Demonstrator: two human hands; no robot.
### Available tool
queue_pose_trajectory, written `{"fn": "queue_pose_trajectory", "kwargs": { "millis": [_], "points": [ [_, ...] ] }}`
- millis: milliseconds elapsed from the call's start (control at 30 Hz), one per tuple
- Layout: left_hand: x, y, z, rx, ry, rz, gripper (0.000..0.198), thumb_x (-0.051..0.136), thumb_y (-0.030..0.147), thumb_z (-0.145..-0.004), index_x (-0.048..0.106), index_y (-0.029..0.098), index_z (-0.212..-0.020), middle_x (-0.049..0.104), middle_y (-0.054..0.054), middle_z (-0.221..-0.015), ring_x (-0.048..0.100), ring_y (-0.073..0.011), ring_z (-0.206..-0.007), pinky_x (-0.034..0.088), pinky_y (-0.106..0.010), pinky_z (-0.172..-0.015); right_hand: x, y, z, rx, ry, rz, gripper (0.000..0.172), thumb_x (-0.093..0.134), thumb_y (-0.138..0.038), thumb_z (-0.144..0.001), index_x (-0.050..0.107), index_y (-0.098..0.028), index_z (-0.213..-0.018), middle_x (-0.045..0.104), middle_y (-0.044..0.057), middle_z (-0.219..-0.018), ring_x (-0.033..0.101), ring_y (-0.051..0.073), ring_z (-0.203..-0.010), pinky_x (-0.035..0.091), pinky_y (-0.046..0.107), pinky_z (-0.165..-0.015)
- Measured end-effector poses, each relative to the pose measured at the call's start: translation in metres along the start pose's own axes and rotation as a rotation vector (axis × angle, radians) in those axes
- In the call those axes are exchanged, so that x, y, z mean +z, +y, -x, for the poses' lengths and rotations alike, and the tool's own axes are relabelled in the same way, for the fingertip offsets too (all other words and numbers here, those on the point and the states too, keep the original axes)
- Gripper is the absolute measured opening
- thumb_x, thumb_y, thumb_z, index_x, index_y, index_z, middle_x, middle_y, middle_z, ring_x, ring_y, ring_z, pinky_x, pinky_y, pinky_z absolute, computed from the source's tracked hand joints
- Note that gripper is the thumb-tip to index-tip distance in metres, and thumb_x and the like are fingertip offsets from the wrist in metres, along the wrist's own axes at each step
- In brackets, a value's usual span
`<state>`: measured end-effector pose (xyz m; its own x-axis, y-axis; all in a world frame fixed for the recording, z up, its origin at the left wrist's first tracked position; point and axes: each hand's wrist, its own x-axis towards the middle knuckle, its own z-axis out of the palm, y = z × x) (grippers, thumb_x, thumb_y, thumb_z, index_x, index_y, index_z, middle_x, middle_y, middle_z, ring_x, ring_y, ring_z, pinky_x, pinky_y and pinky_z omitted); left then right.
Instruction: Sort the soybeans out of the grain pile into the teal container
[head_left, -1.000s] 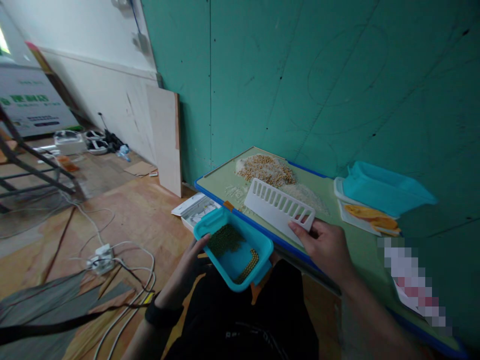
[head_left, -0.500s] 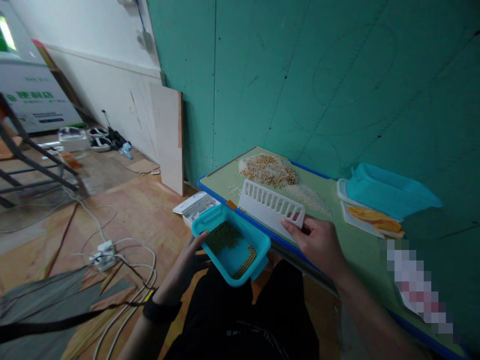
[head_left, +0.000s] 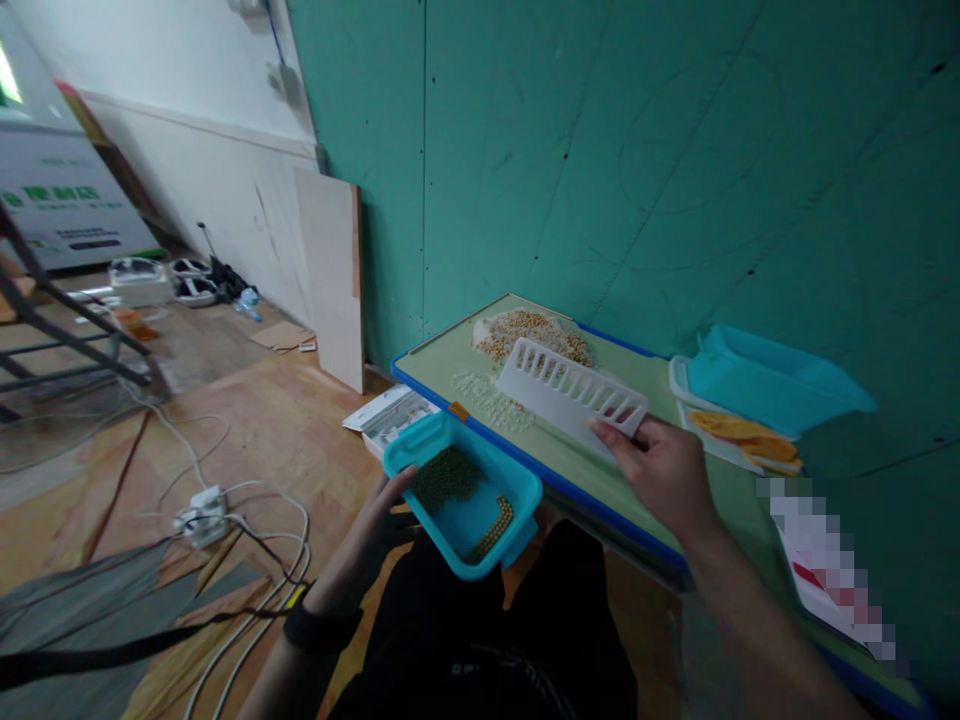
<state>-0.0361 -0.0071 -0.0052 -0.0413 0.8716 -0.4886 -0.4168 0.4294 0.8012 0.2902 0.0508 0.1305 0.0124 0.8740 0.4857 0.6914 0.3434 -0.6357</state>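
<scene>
My left hand [head_left: 375, 530] grips the left rim of a blue plastic basin [head_left: 465, 520] held at the table's front edge, above my lap. Small dark green beans [head_left: 448, 478] lie in its far left part, and a curved band of yellow soybeans [head_left: 495, 530] lies along the right side. In my right hand [head_left: 664, 465] is a white slotted plastic divider [head_left: 559, 400], pinched at its right end and tilted over the table [head_left: 600, 478]. Behind it sits a heap of soybeans mixed with white grains [head_left: 517, 333]. Loose white grains [head_left: 495, 400] are scattered left of the divider.
A second blue basin [head_left: 772, 380] rests at the table's right, beside a white tray [head_left: 686, 385] and an orange cloth [head_left: 742, 435]. An open white box [head_left: 382, 415] stands left of the table. A power strip with cables [head_left: 204, 515] lies on the floor. A green wall [head_left: 525, 150] stands behind.
My right hand has moved the divider right and away from the table's front edge, uncovering scattered white grains. The basin in my left hand stays almost in place.
</scene>
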Motion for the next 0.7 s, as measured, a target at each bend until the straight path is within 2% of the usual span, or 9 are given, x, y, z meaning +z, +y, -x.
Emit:
{"fn": "queue_pose_trajectory", "kwargs": {
  "millis": [67,167,233,300,400,500,600,700],
  "points": [
    [0.002,-0.002,0.000,-0.004,-0.005,-0.012,0.081,0.077,0.067,-0.084,0.057,0.030,-0.153,0.076,-0.013,-0.131,0.081,-0.0297,-0.095,0.064,-0.038,-0.078,0.000,0.017,-0.022,0.063,0.031,-0.081,0.037,0.077,-0.054,-0.082,0.082,-0.018,-0.087,0.084,0.012,-0.087,0.081,0.034,-0.085,0.062,0.041,-0.073],
    [0.008,-0.004,0.000,-0.037,0.022,-0.033,0.081,0.077,0.067,-0.084,0.057,0.030,-0.153,0.078,-0.012,-0.125,0.081,-0.0273,-0.088,0.063,-0.035,-0.073,0.007,0.042,-0.050,0.237,-0.024,-0.331,0.055,0.086,-0.066,-0.064,0.078,-0.017,-0.089,0.084,0.013,-0.086,0.079,0.033,-0.078,0.061,0.041,-0.067],
    [0.014,-0.005,0.002,-0.044,0.022,-0.033,0.083,0.078,0.067,-0.083,0.058,0.029,-0.153,0.079,-0.013,-0.124,0.082,-0.0292,-0.089,0.063,-0.037,-0.075,0.015,0.053,-0.060,0.345,-0.071,-0.420,0.062,0.092,-0.067,-0.054,0.076,-0.017,-0.087,0.082,0.012,-0.083,0.077,0.031,-0.073,0.060,0.039,-0.062],
    [0.019,-0.006,0.006,-0.035,-0.007,-0.015,0.083,0.079,0.066,-0.083,0.057,0.029,-0.154,0.078,-0.014,-0.129,0.081,-0.0331,-0.100,0.065,-0.041,-0.080,0.022,0.059,-0.063,0.415,-0.102,-0.468,0.063,0.094,-0.066,-0.048,0.075,-0.017,-0.083,0.081,0.011,-0.080,0.075,0.029,-0.069,0.058,0.037,-0.058],
    [0.022,-0.011,0.015,-0.004,-0.074,0.004,0.077,0.083,0.058,-0.083,0.061,0.030,-0.151,0.077,-0.014,-0.137,0.074,-0.0382,-0.125,0.065,-0.045,-0.092,0.030,0.063,-0.060,0.430,-0.138,-0.508,0.060,0.095,-0.064,-0.045,0.074,-0.019,-0.078,0.081,0.009,-0.079,0.074,0.027,-0.069,0.057,0.036,-0.059],
    [0.021,-0.017,0.024,0.075,-0.171,-0.007,0.071,0.090,0.047,-0.077,0.069,0.033,-0.143,0.076,-0.013,-0.140,0.063,-0.0395,-0.141,0.061,-0.046,-0.105,0.033,0.063,-0.058,0.403,-0.183,-0.524,0.056,0.095,-0.062,-0.049,0.074,-0.018,-0.076,0.080,0.010,-0.079,0.075,0.028,-0.073,0.059,0.038,-0.065],
    [0.026,-0.016,0.031,0.100,-0.220,-0.010,0.078,0.092,0.044,-0.075,0.066,0.033,-0.148,0.076,-0.012,-0.140,0.061,-0.0397,-0.143,0.059,-0.048,-0.109,0.034,0.063,-0.057,0.400,-0.196,-0.524,0.053,0.095,-0.061,-0.051,0.074,-0.018,-0.076,0.080,0.010,-0.079,0.075,0.027,-0.074,0.059,0.038,-0.067],
    [0.037,-0.009,0.034,0.050,-0.196,0.026,0.077,0.081,0.054,-0.087,0.058,0.029,-0.156,0.075,-0.013,-0.142,0.062,-0.0385,-0.143,0.059,-0.049,-0.109,0.035,0.062,-0.057,0.424,-0.206,-0.541,0.055,0.096,-0.059,-0.050,0.075,-0.018,-0.079,0.081,0.010,-0.082,0.074,0.026,-0.074,0.059,0.037,-0.066]
  ]
}}
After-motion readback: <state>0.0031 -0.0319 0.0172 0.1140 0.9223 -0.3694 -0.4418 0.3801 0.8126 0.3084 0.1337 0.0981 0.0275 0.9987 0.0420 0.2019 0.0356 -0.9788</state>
